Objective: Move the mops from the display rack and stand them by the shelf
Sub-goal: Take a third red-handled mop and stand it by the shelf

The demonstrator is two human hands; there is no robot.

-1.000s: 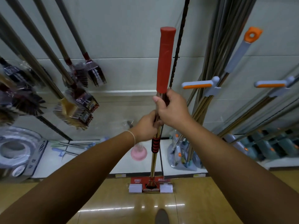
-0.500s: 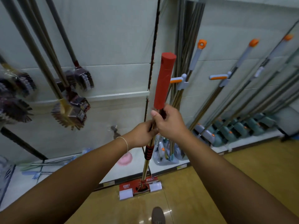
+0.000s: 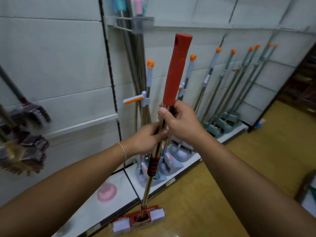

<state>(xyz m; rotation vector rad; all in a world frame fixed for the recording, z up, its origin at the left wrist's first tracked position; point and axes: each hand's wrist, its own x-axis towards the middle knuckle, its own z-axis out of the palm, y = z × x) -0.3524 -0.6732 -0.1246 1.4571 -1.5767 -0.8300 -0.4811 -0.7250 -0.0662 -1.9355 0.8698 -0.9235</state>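
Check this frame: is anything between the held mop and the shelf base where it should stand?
Nothing visible blocks it. Both the left hand and right hand grip the mop, whose head sits on the floor right at the shelf base. Only a pink plunger on the base and the grey mops stand nearby, off to either side.

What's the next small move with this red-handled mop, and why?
Probably carry it a little to the right and lean it beside the grey mops on the shelf base. Both hands, left hand and right hand, grip the red-handled mop on its pole, its head at the floor by the shelf edge.
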